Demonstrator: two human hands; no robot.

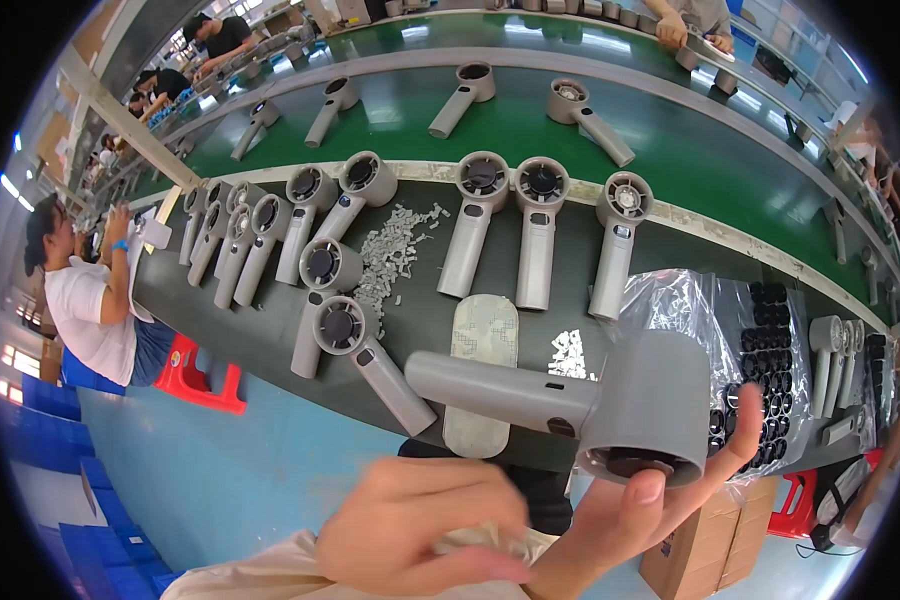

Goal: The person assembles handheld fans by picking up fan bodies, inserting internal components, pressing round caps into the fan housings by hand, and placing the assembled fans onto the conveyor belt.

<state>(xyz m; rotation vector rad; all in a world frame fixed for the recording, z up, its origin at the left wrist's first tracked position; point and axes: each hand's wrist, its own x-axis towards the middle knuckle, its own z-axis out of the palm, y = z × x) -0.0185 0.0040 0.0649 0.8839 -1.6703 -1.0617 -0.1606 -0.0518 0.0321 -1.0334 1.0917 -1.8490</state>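
My right hand (pixel 650 525) grips a grey handheld fan (pixel 650 390) by its round head. The thumb presses at the head's near opening, and one finger stands up along its right side. Leftward from the head stretches the handle, over a pale patterned oval pad (pixel 482 325) on the bench. Lower left of the fan, my left hand (pixel 420 520) is blurred by motion, with its fingers curled toward the thumb. Whatever those fingers may hold cannot be made out. Two more grey fans (pixel 342 327) lie on the bench left of the pad.
Several fans (pixel 485 175) line the bench's far side beside a heap of small grey pieces (pixel 390 255). White bits (pixel 568 355) lie near the pad. Black rings (pixel 770 340) sit on clear plastic at right. Beyond runs a green conveyor (pixel 390 125) carrying fans. A person (pixel 90 290) sits left.
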